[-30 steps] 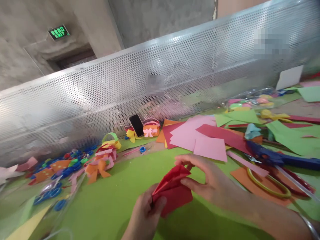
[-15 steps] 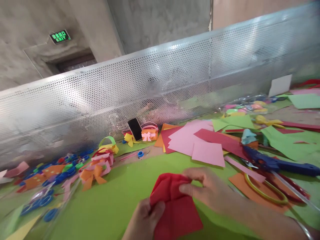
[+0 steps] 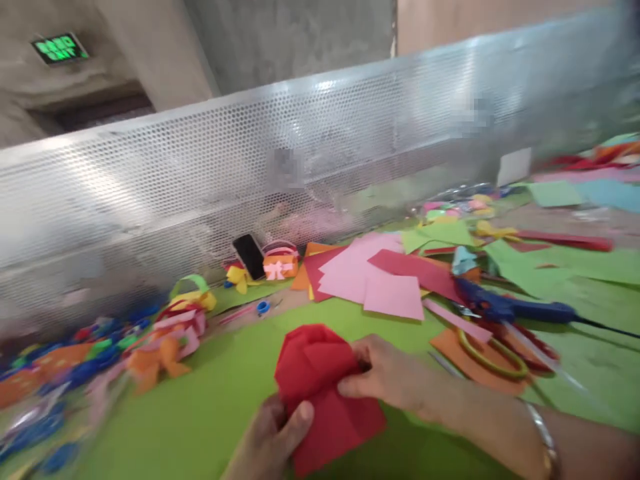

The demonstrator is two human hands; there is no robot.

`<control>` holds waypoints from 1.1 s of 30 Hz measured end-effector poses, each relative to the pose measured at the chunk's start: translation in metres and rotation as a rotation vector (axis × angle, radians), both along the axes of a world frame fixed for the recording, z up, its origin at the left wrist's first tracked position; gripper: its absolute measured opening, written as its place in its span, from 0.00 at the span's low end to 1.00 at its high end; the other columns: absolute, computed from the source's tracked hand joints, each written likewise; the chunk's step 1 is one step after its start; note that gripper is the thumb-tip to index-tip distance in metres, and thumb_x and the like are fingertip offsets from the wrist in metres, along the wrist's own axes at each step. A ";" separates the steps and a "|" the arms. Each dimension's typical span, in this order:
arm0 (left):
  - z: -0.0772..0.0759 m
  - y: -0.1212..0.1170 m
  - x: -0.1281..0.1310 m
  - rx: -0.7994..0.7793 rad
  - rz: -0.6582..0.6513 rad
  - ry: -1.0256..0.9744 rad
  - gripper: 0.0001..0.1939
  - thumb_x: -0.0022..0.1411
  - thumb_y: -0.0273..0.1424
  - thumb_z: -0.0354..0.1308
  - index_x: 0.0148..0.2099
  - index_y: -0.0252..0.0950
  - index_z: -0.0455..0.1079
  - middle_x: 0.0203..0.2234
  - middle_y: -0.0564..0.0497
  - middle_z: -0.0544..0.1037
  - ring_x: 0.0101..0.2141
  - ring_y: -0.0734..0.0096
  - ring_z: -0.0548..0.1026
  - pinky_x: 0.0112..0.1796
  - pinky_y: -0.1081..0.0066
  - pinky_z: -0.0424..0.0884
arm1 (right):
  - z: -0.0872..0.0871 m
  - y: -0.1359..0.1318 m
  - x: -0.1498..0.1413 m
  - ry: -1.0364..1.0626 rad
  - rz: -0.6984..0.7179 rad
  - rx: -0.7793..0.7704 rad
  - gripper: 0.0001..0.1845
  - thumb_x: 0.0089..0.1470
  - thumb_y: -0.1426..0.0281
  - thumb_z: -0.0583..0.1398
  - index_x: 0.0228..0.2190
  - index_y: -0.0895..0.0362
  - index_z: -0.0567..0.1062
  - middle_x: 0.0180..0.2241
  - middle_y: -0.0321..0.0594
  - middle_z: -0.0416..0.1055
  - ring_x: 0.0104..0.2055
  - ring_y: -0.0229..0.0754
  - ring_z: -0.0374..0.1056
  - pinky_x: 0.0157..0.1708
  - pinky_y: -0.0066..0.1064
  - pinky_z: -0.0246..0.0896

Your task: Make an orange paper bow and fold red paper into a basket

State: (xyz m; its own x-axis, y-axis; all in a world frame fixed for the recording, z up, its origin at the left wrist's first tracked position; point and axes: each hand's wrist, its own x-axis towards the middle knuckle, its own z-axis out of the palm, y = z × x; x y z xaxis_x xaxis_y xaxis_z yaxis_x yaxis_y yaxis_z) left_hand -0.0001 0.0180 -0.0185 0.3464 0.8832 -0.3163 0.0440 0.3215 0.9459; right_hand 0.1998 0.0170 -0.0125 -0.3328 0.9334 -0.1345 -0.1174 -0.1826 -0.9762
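Observation:
A folded piece of red paper [image 3: 320,387] is held over a large green sheet [image 3: 200,413] on the table. My left hand [image 3: 273,437] pinches its lower left edge with the thumb on top. My right hand [image 3: 387,377] grips the paper's right side, fingers curled into the fold. The top of the paper bulges into a rounded shape.
Pink and red sheets [image 3: 380,280] lie behind the hands. A blue glue gun [image 3: 505,308] and scissors [image 3: 493,347] rest to the right. Paper baskets and bows [image 3: 175,327] and a phone [image 3: 249,256] sit at the left, below a perforated metal screen [image 3: 320,160].
The red paper has been pressed and reshaped, its top now rounder. Both hands shifted slightly left and down in the view as the camera swung right.

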 end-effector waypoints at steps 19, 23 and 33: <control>0.014 0.000 -0.001 -0.087 -0.048 -0.021 0.27 0.47 0.46 0.67 0.43 0.31 0.75 0.32 0.44 0.80 0.30 0.66 0.77 0.33 0.69 0.72 | -0.001 -0.002 0.010 -0.013 0.125 -0.028 0.17 0.42 0.59 0.68 0.33 0.57 0.80 0.32 0.42 0.78 0.37 0.47 0.73 0.39 0.35 0.66; 0.010 -0.004 0.005 -0.094 -0.109 -0.156 0.33 0.40 0.48 0.71 0.45 0.30 0.75 0.33 0.42 0.80 0.30 0.66 0.76 0.31 0.70 0.72 | -0.004 -0.002 0.009 -0.025 0.067 -0.050 0.19 0.41 0.59 0.69 0.35 0.57 0.79 0.33 0.43 0.78 0.36 0.48 0.73 0.39 0.38 0.68; 0.005 -0.012 0.012 -0.088 -0.074 -0.077 0.26 0.43 0.47 0.68 0.37 0.30 0.77 0.27 0.47 0.78 0.29 0.66 0.74 0.32 0.69 0.68 | -0.008 -0.012 0.002 -0.189 0.138 -0.019 0.11 0.43 0.65 0.68 0.31 0.54 0.77 0.30 0.35 0.77 0.36 0.47 0.71 0.34 0.31 0.65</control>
State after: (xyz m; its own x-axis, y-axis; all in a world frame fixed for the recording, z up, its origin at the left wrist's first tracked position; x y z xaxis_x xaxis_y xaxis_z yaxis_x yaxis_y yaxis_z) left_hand 0.0124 0.0055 -0.0135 0.4355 0.8245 -0.3614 -0.0016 0.4022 0.9156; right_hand 0.2018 0.0047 -0.0205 -0.4247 0.8772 -0.2238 0.0947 -0.2029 -0.9746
